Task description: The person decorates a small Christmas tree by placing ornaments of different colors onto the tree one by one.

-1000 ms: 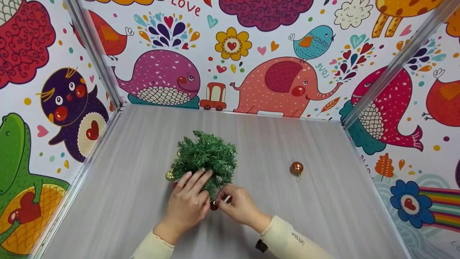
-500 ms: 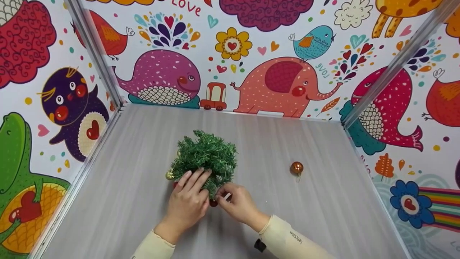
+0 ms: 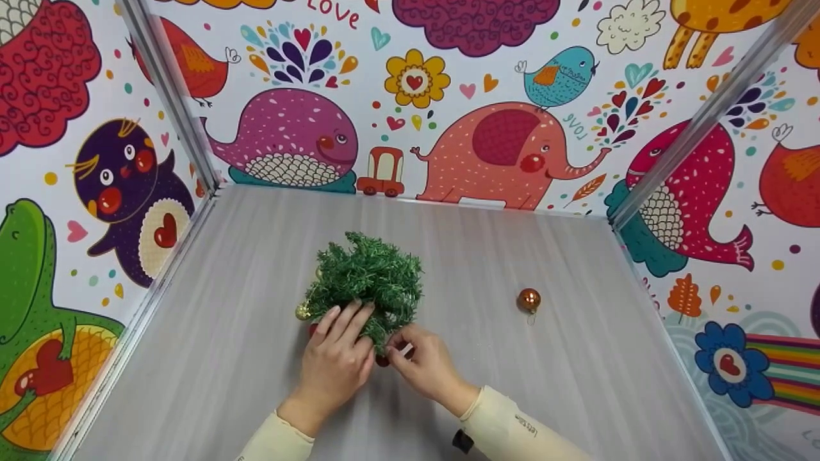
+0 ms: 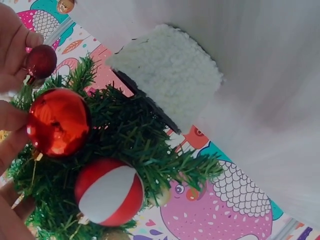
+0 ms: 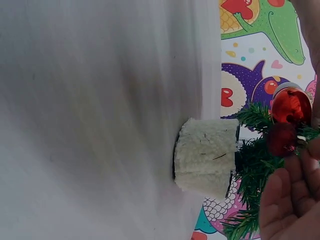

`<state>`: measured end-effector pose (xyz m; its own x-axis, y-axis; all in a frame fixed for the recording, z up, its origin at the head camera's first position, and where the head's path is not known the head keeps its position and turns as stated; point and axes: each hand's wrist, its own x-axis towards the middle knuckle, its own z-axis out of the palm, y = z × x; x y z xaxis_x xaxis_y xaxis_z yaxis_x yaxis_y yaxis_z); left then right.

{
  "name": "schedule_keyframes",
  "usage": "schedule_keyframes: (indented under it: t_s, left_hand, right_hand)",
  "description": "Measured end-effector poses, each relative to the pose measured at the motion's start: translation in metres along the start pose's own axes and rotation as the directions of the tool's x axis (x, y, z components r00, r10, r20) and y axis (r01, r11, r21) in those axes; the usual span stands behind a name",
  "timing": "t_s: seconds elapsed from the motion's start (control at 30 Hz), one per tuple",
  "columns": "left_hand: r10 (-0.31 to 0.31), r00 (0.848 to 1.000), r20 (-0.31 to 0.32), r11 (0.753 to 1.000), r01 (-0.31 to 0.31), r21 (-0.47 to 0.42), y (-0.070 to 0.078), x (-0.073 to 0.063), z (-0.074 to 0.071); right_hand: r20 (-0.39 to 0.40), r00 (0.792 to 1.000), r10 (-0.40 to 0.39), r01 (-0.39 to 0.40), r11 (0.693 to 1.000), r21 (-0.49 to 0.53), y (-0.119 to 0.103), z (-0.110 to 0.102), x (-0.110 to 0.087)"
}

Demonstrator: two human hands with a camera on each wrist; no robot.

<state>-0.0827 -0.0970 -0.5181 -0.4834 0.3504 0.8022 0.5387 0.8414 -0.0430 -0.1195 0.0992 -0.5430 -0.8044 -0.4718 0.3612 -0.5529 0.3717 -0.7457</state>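
Note:
A small artificial Christmas tree (image 3: 365, 269) stands on the table, its white fuzzy pot (image 5: 207, 156) showing in both wrist views. My left hand (image 3: 336, 362) holds the near branches, fingers laid over the foliage; its thumb is partly hidden. Close beside it, my right hand (image 3: 426, 362) pinches a dark red Christmas ball (image 4: 41, 62) near its top, at the tip of a low branch. Whether its loop is round the branch I cannot tell. A shiny red ball (image 4: 59, 122) and a red-and-white striped ball (image 4: 110, 192) hang on the tree. Gold ball (image 3: 302, 311) hangs at the left side.
A copper-coloured ball (image 3: 529, 299) with a loop lies on the grey table (image 3: 576, 384), right of the tree. Patterned walls (image 3: 410, 83) with metal corner posts (image 3: 170, 96) enclose the table at the back and both sides.
The dark red ball and the right fingertips have risen slightly toward the branch. My left hand stays almost still on the tree, and the copper-coloured ball has not moved.

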Motion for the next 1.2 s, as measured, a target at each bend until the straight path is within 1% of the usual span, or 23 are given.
schedule_keyframes:
  t_s: [0.1,0.2,0.4,0.57,0.63,0.7,0.8,0.9,0.97,1.07,1.2]
  left_hand:
    - [0.003,1.0,0.006,1.0,-0.003,0.005,0.0,-0.001,0.001]
    - [0.009,1.0,0.008,1.0,-0.009,0.005,0.0,-0.001,0.001]
    - [0.03,0.999,0.014,0.999,-0.03,-0.017,-0.001,-0.002,0.001]
    - [0.032,0.999,0.021,0.998,-0.031,-0.049,-0.001,-0.001,-0.001]
    - [0.028,1.0,0.013,0.998,-0.027,-0.06,-0.002,0.0,-0.002]
    - [0.017,1.0,-0.011,0.997,-0.018,-0.069,-0.004,0.002,-0.004]
    - [-0.012,0.998,-0.067,0.997,0.007,-0.079,-0.007,0.005,-0.006]
    - [-0.052,0.99,-0.13,0.996,0.042,-0.081,-0.012,0.009,-0.009]
    - [-0.086,0.984,-0.153,0.995,0.075,-0.073,-0.014,0.011,-0.01]
    - [-0.141,0.977,-0.161,0.989,0.132,-0.067,-0.016,0.011,-0.011]
    - [-0.224,0.967,-0.118,0.974,0.217,-0.068,-0.017,0.01,-0.011]
  right_hand:
    - [0.017,1.0,-0.016,0.017,0.999,-0.04,0.001,0.0,0.0]
    - [0.021,0.999,-0.031,0.032,0.998,-0.053,0.001,-0.001,0.0]
    - [-0.007,0.999,-0.038,0.038,0.998,-0.055,0.0,-0.004,-0.002]
    - [-0.03,0.998,-0.055,0.053,0.997,-0.062,0.002,-0.008,-0.003]
    - [-0.033,0.997,-0.066,0.063,0.995,-0.071,0.002,-0.01,-0.004]
    - [-0.038,0.997,-0.071,0.068,0.994,-0.084,0.004,-0.012,-0.005]
    - [-0.036,0.997,-0.066,0.062,0.994,-0.09,0.005,-0.016,-0.007]
    - [-0.028,0.999,-0.035,0.033,0.996,-0.087,0.007,-0.021,-0.008]
    - [-0.022,1.0,-0.019,0.017,0.996,-0.086,0.008,-0.023,-0.009]
    - [-0.014,1.0,-0.004,0.003,0.995,-0.102,0.01,-0.026,-0.01]
    - [-0.003,1.0,-0.004,0.003,0.991,-0.134,0.015,-0.029,-0.012]
